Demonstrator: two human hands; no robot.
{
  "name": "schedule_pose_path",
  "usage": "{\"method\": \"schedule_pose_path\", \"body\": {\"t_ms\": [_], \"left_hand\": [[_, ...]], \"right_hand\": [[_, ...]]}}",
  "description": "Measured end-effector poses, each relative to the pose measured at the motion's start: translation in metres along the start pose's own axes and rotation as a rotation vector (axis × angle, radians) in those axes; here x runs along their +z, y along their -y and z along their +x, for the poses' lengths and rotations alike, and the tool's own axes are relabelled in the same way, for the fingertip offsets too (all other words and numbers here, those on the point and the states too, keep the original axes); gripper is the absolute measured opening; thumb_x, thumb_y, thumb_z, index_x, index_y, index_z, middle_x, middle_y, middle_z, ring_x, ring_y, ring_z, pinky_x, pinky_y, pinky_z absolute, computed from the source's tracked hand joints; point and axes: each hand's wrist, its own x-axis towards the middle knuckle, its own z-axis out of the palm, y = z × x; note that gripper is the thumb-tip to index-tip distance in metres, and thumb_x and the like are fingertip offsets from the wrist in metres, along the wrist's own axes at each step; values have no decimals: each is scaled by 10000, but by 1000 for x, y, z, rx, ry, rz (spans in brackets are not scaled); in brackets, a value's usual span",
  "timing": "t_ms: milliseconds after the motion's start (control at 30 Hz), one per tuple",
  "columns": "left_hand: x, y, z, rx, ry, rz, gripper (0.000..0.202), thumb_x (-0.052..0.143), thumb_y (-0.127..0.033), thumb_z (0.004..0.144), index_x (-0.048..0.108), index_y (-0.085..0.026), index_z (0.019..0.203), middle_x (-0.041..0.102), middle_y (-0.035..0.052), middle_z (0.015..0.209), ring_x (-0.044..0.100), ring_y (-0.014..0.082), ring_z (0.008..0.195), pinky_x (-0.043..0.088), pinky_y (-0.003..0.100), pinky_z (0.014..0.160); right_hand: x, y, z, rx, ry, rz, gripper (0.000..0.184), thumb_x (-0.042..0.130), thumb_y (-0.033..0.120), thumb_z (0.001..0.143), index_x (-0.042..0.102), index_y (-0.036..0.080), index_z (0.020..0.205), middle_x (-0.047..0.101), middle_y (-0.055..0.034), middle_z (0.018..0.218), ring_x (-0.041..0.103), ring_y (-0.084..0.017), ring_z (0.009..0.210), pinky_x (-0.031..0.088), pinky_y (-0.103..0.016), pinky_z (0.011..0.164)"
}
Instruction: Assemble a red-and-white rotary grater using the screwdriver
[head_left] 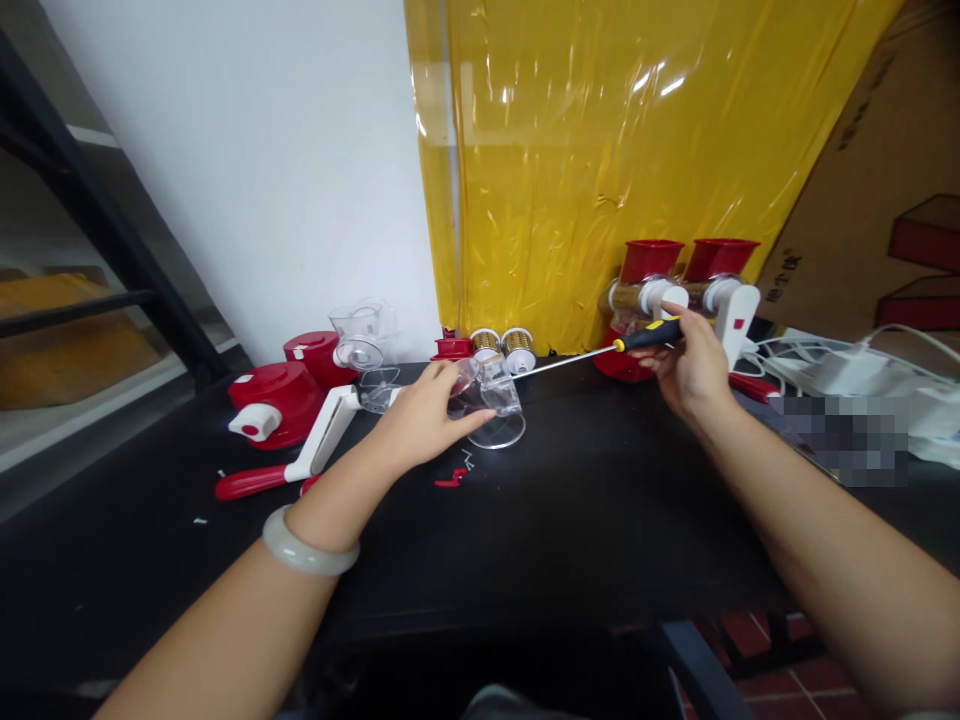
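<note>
My left hand (426, 412) is closed around a clear plastic grater housing (504, 392), its thumb along the near side. In my right hand (694, 365) is a screwdriver (654, 332) with a black and yellow handle. Its long shaft slants down to the left and the tip meets the clear housing; exactly where it touches is hard to see. In front of the housing lie a small red plastic part (451, 479) and several small screws (468, 460). Two metal grater drums (518, 350) stand just behind it.
Red bases (276, 400), clear parts and a white crank with a red handle (251, 482) lie at left. Two assembled rotary graters (721, 262) stand at back right. White cables and a power strip (851, 370) lie at far right. A yellow-wrapped stack (600, 150) rises behind.
</note>
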Motion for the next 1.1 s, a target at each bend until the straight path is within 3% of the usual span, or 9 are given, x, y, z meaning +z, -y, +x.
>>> {"method": "schedule_pose_path", "body": {"t_ms": [133,233,367,533,700,867,1000,1100], "left_hand": [[0,0,0,-9,-3,-3,462,611,-623,866,520,-194,1013,568,88,1113,604,235,872,476,383,780],[0,1,-1,-5,0,-5,461,605,-620,872,515,-196,1027,564,87,1118,603,237,884,476,382,775],[0,1,0,-2,3,5,455,604,-619,875,510,-196,1015,563,89,1115,597,243,900,475,380,769],[0,0,0,-4,1,20,448,604,-621,874,500,-199,984,571,88,1097,596,238,884,472,379,761],[0,1,0,-8,-4,8,455,604,-627,870,501,-200,985,570,88,1102,599,245,907,479,392,791],[0,1,1,0,2,14,456,594,-631,873,506,-198,986,571,91,1094,594,248,914,476,395,781],[-1,-1,1,-7,3,20,453,597,-625,872,515,-195,992,571,96,1091,594,265,948,479,396,773],[-2,-3,0,-15,11,20,463,602,-626,868,521,-192,1008,569,99,1095,602,268,937,484,395,762]], "right_hand": [[0,-2,1,-48,-15,-50,311,702,513,807,609,220,853,522,77,491,466,-80,310,360,-180,277],[0,-1,1,-53,-14,-69,357,580,568,872,606,217,811,476,70,440,423,-84,291,356,-192,275],[-1,3,1,10,-5,-2,352,466,521,876,648,220,865,621,4,605,581,-122,422,435,-213,323],[-2,5,2,-1,30,33,271,520,414,809,664,210,917,619,-2,638,642,-148,531,458,-213,346],[0,1,2,-37,-45,-74,284,626,441,805,660,222,983,568,52,573,508,-107,357,358,-208,276],[1,0,0,-87,-44,-121,385,614,611,821,621,226,804,439,77,421,376,-95,281,338,-232,270],[0,3,1,26,-32,-20,374,467,554,889,634,225,824,584,18,557,516,-124,358,447,-265,328],[-4,1,4,37,4,2,244,535,469,846,641,250,863,641,5,667,641,-159,495,468,-255,345]]}}
